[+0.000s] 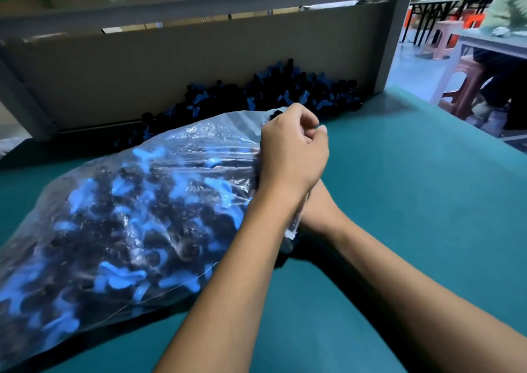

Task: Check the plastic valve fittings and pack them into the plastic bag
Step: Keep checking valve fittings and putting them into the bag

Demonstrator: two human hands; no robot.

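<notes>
A large clear plastic bag (119, 215) lies on the green table, filled with black valve fittings with blue handles. Its mouth faces right. My left hand (293, 150) is curled at the upper edge of the bag's mouth and grips the plastic there. My right forearm comes in from the right and passes under my left wrist; my right hand (315, 201) is mostly hidden behind the wrist and the bag's mouth, so its grip cannot be seen. A loose heap of valve fittings (256, 96) lies behind the bag, against the cardboard wall.
A cardboard panel (171, 67) and a grey metal frame post (396, 30) close off the back of the green table (413, 201). Beyond the right edge are pink stools (456, 87), other tables and a seated person (507, 59).
</notes>
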